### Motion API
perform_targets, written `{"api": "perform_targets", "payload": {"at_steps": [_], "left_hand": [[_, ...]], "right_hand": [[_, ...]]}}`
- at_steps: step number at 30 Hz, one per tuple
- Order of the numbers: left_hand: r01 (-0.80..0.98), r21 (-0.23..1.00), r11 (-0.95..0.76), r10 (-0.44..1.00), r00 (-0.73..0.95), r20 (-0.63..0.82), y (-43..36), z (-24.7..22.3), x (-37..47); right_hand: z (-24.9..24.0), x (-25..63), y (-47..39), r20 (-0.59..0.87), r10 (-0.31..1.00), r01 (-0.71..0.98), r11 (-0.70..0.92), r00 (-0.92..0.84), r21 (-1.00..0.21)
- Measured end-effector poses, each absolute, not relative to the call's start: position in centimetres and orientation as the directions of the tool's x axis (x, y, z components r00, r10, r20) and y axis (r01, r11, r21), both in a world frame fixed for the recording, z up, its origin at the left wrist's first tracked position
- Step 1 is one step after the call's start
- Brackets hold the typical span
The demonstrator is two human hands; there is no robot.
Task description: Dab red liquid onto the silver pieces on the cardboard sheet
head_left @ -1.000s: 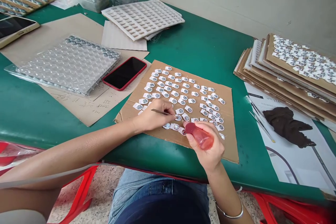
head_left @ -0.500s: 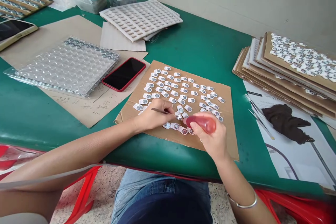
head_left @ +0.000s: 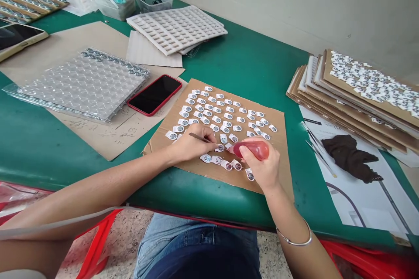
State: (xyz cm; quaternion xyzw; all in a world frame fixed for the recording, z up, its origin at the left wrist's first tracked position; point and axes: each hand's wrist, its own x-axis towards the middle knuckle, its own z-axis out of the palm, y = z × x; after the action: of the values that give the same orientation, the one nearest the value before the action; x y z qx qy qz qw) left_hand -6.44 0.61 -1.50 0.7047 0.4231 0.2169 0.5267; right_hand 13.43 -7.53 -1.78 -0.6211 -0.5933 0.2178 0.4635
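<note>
My left hand rests over the cardboard sheet, its fingers pinched around slim dark tweezers. Their tips are by a small round metallic piece on a white tab. In my right hand is a red squeeze bottle, tilted sideways with its nozzle pointing left, close to the left fingertips. Whether the nozzle touches a piece cannot be made out. Several similar tabbed pieces lie in loose rows on the cardboard, some below my hands.
Left of the cardboard lie a red-cased phone and a clear blister tray. Behind are white slotted foam sheets and plastic tubs. At right stand stacked cardboard sheets, beside tweezers and a dark cloth.
The view has shifted slightly. The bottle has tipped a little, its nozzle staying near the left fingertips. A piece near the right hand now shows more fully. Both hands keep their hold.
</note>
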Motion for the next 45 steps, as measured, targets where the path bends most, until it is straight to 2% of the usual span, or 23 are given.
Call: {"api": "perform_targets", "payload": {"at_steps": [8, 45], "left_hand": [[0.353, 0.936, -0.008, 0.810, 0.550, -0.201, 0.98, -1.47, -6.40], [0.356, 0.934, -0.041, 0.812, 0.556, -0.177, 0.88, -1.26, -6.36]], "right_hand": [[-2.31, 13.82, -7.52, 0.272, 0.920, 0.467, 0.116, 0.281, -0.877], [-2.48, 13.73, -7.63, 0.338, 0.917, 0.542, 0.179, 0.210, -0.821]]}}
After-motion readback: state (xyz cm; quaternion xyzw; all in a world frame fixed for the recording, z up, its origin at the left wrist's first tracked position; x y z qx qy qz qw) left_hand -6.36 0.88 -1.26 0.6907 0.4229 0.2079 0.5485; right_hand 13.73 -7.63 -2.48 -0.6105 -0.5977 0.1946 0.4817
